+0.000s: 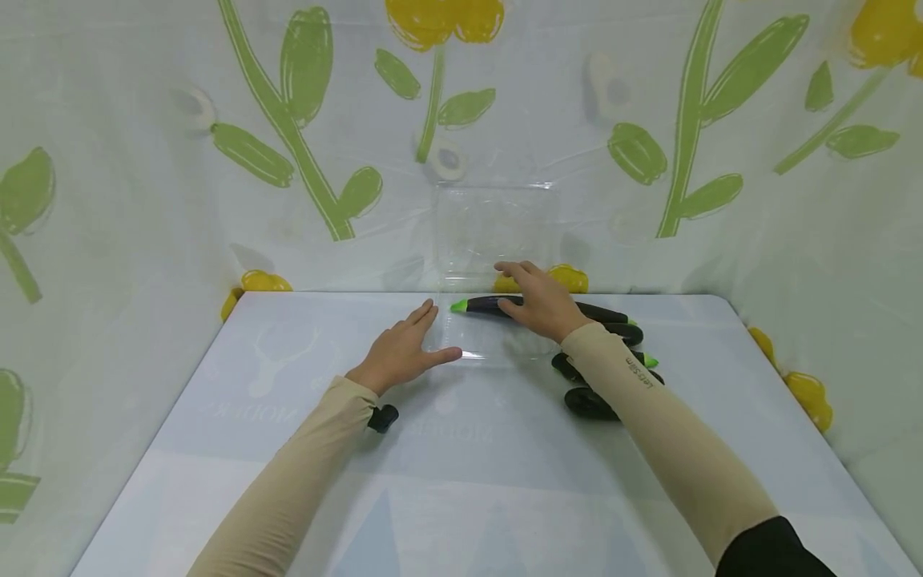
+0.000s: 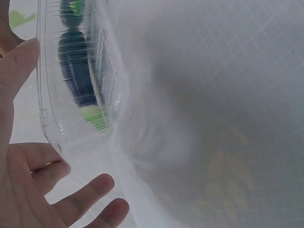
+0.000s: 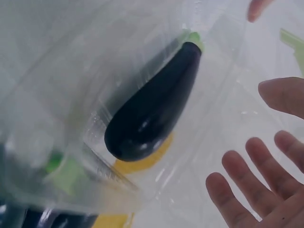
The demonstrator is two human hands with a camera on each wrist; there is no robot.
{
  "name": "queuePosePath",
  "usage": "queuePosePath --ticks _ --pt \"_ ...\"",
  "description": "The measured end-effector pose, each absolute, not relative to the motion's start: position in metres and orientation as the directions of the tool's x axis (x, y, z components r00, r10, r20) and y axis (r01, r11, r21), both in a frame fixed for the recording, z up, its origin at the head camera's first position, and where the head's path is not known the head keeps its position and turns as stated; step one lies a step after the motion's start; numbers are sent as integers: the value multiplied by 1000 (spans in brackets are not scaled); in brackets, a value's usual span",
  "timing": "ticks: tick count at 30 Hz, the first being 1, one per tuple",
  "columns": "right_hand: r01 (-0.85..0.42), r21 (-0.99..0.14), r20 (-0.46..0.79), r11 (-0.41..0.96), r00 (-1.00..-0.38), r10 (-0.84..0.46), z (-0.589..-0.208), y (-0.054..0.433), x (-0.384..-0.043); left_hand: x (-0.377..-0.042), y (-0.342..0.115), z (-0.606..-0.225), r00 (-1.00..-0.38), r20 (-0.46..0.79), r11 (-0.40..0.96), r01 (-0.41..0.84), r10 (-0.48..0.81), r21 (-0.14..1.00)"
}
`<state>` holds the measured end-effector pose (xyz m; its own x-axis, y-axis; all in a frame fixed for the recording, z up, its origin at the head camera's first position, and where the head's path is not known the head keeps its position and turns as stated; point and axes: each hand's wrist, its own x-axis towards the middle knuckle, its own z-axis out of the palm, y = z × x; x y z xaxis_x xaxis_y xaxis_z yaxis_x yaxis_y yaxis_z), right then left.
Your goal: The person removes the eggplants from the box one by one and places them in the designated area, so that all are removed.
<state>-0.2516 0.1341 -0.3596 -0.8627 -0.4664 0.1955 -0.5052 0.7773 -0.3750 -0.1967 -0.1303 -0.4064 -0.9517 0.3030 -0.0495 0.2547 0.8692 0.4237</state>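
A clear plastic clamshell container (image 1: pixel 479 344) stands near the table's far edge, its lid (image 1: pixel 497 228) raised against the backdrop. Inside it lies a dark purple eggplant (image 1: pixel 485 305) with a green stem end; the right wrist view shows this eggplant (image 3: pixel 152 107) nearly whole. My left hand (image 1: pixel 400 353) is at the container's left side, fingers extended, and the thumb of the left hand (image 2: pixel 28 190) meets the clear rim. Over the container's right part, my right hand (image 1: pixel 544 303) hovers with spread, straight fingers, apart from the eggplant in the right wrist view, where the hand (image 3: pixel 270 190) holds nothing.
Several more eggplants (image 1: pixel 590 403) lie to the container's right, partly hidden under my right forearm. The white table (image 1: pixel 461 465) ends at a patterned sheet (image 1: pixel 534 120) hung behind and along both sides. A small black device (image 1: pixel 384 418) sits at my left wrist.
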Motion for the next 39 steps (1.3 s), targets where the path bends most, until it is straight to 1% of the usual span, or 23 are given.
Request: queuePosePath --ticks 5,12,15,23,30,39 --pt "-483 -356 137 800 -874 -467 -365 124 -261 -197 -131 -405 -950 -47 870 261 308 419" --pt "-479 -247 66 842 -876 -478 -376 120 -272 -197 -130 -403 -950 -40 865 264 310 427" --pt "-485 -226 53 845 -872 -486 -380 121 -274 -197 -129 -403 -949 -34 861 268 313 433" --pt "-516 -232 5 825 -848 -530 -385 124 -274 -196 -129 -403 -951 -30 863 265 307 430" --pt "-510 -270 -54 817 -839 -541 -390 123 -270 -196 -129 -405 -952 -33 863 259 303 434" --pt "-509 -277 -98 815 -829 -551 -390 120 -270 -197 -129 -405 -953 -32 865 260 302 430"
